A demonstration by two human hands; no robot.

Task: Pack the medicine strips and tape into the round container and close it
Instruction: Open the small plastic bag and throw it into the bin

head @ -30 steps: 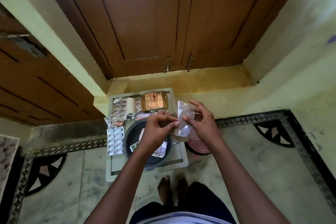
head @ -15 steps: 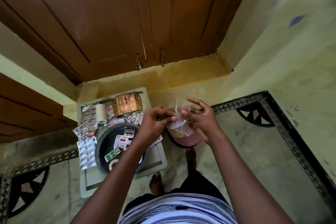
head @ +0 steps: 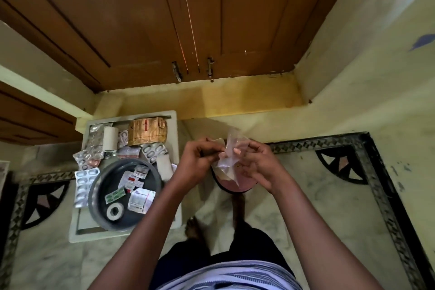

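Both hands, left hand [head: 200, 162] and right hand [head: 256, 167], pinch a clear plastic bag [head: 229, 158] above the floor, each grip clamped on it. The round container [head: 98, 195] sits open on the table [head: 77, 235], holding medicine strips [head: 138, 200] and seemingly a tape roll [head: 114, 211].

A crumpled clear plastic bag [head: 227, 160] is pinched between the left hand [head: 196, 162] and the right hand [head: 257, 167], above a pink lid [head: 235, 186] on the floor. To the left, a round container [head: 98, 186] sits on a pale table [head: 124, 234], with medicine strips [head: 115, 196] and a tape roll [head: 114, 211] inside. More blister strips [head: 83, 186] and a brown packet [head: 147, 131] lie on the table's left and far parts.
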